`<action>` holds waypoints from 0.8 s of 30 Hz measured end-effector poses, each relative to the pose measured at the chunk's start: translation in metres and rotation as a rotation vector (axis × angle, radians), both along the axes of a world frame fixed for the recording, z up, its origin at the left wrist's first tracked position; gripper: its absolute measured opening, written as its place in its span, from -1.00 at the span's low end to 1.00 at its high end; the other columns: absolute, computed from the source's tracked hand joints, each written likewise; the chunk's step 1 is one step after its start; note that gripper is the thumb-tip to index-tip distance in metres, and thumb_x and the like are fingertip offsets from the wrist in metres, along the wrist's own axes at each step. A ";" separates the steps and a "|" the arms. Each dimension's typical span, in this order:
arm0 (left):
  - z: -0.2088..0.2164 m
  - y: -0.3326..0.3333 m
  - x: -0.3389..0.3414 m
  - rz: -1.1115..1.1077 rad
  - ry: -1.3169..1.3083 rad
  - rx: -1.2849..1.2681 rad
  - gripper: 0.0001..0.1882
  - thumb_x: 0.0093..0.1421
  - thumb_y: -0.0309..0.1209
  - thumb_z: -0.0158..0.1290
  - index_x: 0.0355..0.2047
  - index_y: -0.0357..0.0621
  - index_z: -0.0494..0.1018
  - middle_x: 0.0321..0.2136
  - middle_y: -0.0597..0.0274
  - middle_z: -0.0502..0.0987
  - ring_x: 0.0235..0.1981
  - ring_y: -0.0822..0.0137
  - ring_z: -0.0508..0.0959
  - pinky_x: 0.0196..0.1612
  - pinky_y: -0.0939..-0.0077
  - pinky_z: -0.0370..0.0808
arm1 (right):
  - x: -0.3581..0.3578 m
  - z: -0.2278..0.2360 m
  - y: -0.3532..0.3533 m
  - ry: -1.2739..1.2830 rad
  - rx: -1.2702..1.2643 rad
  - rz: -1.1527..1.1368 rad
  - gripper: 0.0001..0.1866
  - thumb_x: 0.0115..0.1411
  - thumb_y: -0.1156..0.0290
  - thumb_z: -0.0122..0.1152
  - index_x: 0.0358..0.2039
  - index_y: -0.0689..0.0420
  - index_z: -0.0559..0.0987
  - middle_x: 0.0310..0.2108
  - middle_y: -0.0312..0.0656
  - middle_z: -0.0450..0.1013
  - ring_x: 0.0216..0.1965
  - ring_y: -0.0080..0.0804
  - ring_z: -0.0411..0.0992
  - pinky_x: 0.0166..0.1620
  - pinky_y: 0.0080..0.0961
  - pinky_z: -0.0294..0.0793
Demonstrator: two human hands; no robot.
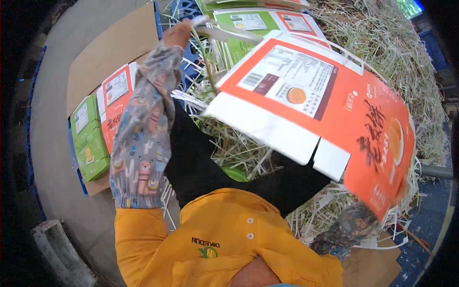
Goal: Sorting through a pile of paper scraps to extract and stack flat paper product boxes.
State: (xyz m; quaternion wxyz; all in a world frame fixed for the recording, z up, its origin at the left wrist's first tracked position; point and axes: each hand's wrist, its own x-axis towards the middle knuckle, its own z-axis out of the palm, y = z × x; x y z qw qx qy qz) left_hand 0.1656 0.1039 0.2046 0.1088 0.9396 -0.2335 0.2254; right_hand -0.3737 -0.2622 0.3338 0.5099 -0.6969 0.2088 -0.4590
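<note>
A flat orange and white printed carton sheet is lifted at a tilt in front of me, a picture of a round cake on its panel. My right hand grips its right edge; most of the fingers are hidden behind the cardboard and blurred. Up at the far left, my left hand is closed round a white paper strip, which stretches toward the carton's upper edge. Under it lie green and white carton sheets. Patterned sleeve covers are on both forearms.
On the left, a green carton stack and an orange carton stack rest on brown cardboard. A large heap of shredded paper strips fills the right, with more scraps around my legs. A grey concrete block stands lower left.
</note>
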 end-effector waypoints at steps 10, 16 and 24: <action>0.027 0.102 0.125 0.337 -0.063 0.146 -0.64 0.01 -0.16 -0.01 -0.23 -0.08 0.43 -0.32 0.00 0.46 -0.28 0.18 0.46 -0.17 0.27 0.37 | 0.053 0.008 0.045 -0.282 0.839 0.614 -0.49 0.03 0.19 -0.02 -0.03 0.20 0.27 0.02 -0.09 0.19 -0.02 -0.26 0.21 0.06 -0.29 0.14; 0.018 0.048 0.087 -0.524 -0.105 0.132 -0.36 -0.16 -0.25 0.15 -0.03 -0.14 0.23 -0.09 -0.02 0.29 -0.02 0.06 0.28 -0.04 0.28 0.25 | 0.090 -0.036 0.048 -0.145 0.761 0.117 -0.50 0.07 0.32 -0.06 0.04 0.14 0.17 -0.01 -0.13 0.21 -0.02 -0.22 0.20 0.01 -0.26 0.19; -0.041 0.013 -0.077 -0.647 0.694 -0.272 -0.42 -0.17 -0.17 0.17 -0.19 -0.27 0.31 -0.30 -0.03 0.40 -0.29 0.17 0.42 -0.23 0.40 0.35 | 0.113 -0.075 0.050 -0.017 0.795 0.104 -0.50 0.04 0.33 0.04 -0.01 0.23 0.23 -0.06 -0.16 0.26 -0.08 -0.42 0.27 -0.04 -0.48 0.25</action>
